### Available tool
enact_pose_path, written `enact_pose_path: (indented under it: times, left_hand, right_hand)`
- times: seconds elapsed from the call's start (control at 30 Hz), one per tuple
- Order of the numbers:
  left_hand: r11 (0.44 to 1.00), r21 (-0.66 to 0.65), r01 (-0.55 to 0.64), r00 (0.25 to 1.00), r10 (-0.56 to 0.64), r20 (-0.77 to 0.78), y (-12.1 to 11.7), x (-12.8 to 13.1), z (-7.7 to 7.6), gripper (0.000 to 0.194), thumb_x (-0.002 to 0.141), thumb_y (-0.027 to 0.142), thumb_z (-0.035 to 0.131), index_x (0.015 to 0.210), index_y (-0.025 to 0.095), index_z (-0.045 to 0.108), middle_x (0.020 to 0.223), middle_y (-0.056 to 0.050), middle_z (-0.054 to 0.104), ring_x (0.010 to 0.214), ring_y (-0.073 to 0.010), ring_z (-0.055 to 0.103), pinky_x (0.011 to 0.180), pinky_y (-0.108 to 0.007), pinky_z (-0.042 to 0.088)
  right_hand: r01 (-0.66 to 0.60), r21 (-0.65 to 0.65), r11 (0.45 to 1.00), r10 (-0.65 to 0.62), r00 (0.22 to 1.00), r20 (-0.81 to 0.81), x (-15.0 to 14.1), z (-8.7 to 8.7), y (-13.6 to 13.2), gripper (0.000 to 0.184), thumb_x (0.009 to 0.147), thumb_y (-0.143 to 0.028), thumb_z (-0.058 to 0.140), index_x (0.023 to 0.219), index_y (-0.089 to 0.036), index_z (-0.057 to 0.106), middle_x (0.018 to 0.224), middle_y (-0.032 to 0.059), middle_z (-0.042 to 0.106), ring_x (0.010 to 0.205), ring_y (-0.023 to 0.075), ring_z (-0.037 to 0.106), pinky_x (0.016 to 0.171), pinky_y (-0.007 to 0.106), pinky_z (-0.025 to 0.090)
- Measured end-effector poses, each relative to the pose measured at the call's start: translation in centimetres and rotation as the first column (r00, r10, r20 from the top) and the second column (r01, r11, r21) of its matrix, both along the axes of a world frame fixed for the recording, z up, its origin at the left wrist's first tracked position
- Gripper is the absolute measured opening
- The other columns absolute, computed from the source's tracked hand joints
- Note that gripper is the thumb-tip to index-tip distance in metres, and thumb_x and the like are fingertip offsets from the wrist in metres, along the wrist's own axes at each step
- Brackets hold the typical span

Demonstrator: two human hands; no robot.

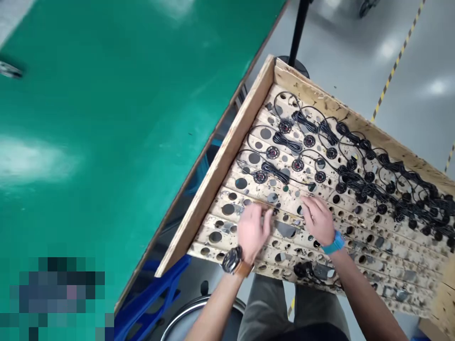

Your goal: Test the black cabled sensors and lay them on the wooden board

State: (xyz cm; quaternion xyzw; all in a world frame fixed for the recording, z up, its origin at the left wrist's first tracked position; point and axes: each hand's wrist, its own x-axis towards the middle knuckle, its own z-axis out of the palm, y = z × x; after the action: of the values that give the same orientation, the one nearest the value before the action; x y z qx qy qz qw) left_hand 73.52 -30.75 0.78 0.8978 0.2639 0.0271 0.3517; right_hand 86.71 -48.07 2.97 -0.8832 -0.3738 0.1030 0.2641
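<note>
My left hand, with a watch on its wrist, is low over the holed wooden board, its fingers curled downward. Small dark bits show by its fingertips; what it grips, if anything, I cannot make out. To its right, my right hand wears a blue wristband and reaches over the same board, thumb and fingers apart, with nothing visible between them. Beyond both hands lie several black ring-shaped parts, one of them a round disc nearest my left hand, with bundled black cables.
A raised wooden rim borders the board on the left and back. Black cable bundles crowd the right side, and a loose black cable part lies near the front edge. Beside the board are a green surface, a black pole and a round stool.
</note>
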Motion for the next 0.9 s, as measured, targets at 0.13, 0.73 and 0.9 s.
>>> enact_pose_path:
  times: [0.13, 0.73, 0.9]
  left_hand:
    - [0.913, -0.207, 0.353, 0.936, -0.343, 0.083, -6.7, -5.9, 0.6, 0.017, 0.098, 0.030, 0.050, 0.107, 0.020, 0.060, 0.095, -0.006, 0.066, 0.089, -0.0211, 0.062, 0.081, -0.036, 0.052]
    - [0.794, 0.015, 0.608, 0.785, -0.604, 0.136, -15.7, -11.1, 0.3, 0.047, 0.090, 0.025, 0.052, 0.137, 0.016, 0.051, 0.111, -0.011, 0.068, 0.102, -0.0245, 0.063, 0.091, -0.041, 0.050]
    - [0.740, -0.012, 0.672, 0.712, -0.643, 0.283, -17.5, -11.5, 4.0, 0.040, 0.087, 0.028, 0.054, 0.125, 0.013, 0.057, 0.099, -0.011, 0.068, 0.089, -0.0224, 0.063, 0.083, -0.038, 0.052]
  right_hand:
    - [0.017, -0.118, 0.993, -0.023, 0.999, -0.048, -5.2, 0.7, -9.9, 0.023, 0.099, -0.021, 0.051, 0.117, -0.021, 0.066, 0.099, 0.0064, 0.072, 0.094, 0.0218, 0.064, 0.087, 0.039, 0.053]
    - [0.110, -0.138, 0.984, -0.125, 0.987, -0.105, -17.5, 1.6, -22.4, 0.036, 0.097, -0.031, 0.057, 0.131, -0.024, 0.058, 0.116, 0.0099, 0.067, 0.112, 0.0266, 0.061, 0.097, 0.048, 0.054]
    - [-0.019, -0.047, 0.999, 0.012, 0.988, -0.154, -19.7, 2.0, -24.1, 0.018, 0.094, -0.024, 0.057, 0.109, -0.023, 0.066, 0.104, 0.0075, 0.068, 0.105, 0.0244, 0.061, 0.094, 0.045, 0.054]
